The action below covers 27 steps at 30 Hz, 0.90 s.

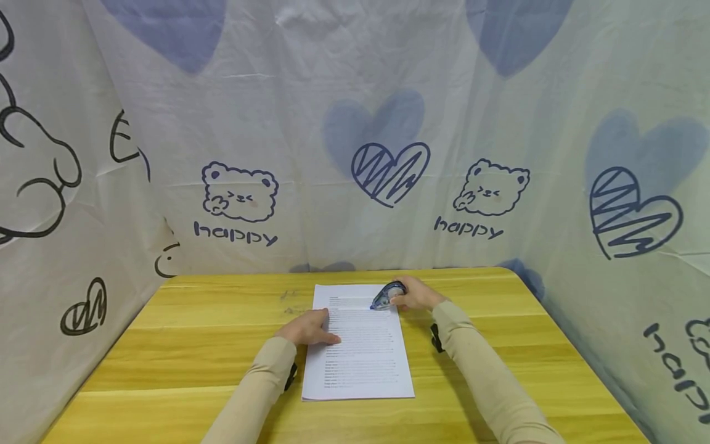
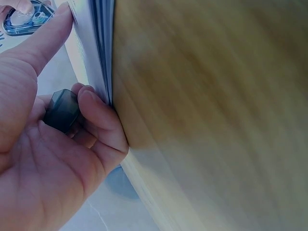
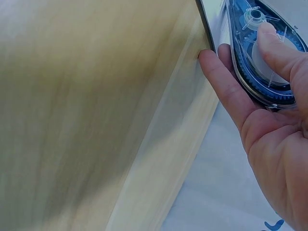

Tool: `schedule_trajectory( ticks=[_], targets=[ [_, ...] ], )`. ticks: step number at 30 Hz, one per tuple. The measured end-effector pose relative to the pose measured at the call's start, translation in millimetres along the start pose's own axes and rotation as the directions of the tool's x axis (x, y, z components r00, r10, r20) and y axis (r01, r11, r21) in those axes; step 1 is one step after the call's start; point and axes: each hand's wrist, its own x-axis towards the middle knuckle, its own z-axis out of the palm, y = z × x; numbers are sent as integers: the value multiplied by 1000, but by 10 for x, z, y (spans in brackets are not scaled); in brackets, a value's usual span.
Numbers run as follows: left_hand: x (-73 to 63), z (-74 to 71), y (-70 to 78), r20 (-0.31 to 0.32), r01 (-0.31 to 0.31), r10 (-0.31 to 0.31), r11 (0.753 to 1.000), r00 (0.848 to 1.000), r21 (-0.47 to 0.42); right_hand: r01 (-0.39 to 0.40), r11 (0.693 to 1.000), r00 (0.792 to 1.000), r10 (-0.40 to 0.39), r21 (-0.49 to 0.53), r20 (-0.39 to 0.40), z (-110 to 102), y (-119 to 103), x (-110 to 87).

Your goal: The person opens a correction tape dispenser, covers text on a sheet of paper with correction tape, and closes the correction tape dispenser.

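Observation:
A stack of printed paper sheets (image 1: 363,388) lies on the table, its lines of text facing up. My right hand (image 1: 417,294) grips a clear-and-blue correction tape (image 3: 248,72), thumb on its side. The tape's tip meets the page near the upper right. At the left edge of the stack is my left hand (image 1: 308,327), its thumb stretched over the top sheet. In the left wrist view, the curled fingers of that hand hold a small dark, faceted cap (image 2: 62,110) beside the layered page edges.
The yellow wood-grain table (image 1: 183,351) reaches back to a white curtain (image 1: 310,203) printed with hearts and bears. More curtain hangs along the left and right sides. A dark band shows at each wrist.

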Motion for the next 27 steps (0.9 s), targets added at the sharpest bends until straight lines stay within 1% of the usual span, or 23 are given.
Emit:
schedule_trajectory(
  ticks=[11, 27],
  targets=[
    [9, -5, -12, -4, -18, 18, 1000, 1000, 14, -24, 1000, 1000, 24, -17, 0, -22, 21, -21],
    [7, 8, -10, -5, -11, 11, 1000, 1000, -2, 1, 1000, 1000, -1, -19, -3, -46, 76, -18]
  ],
)
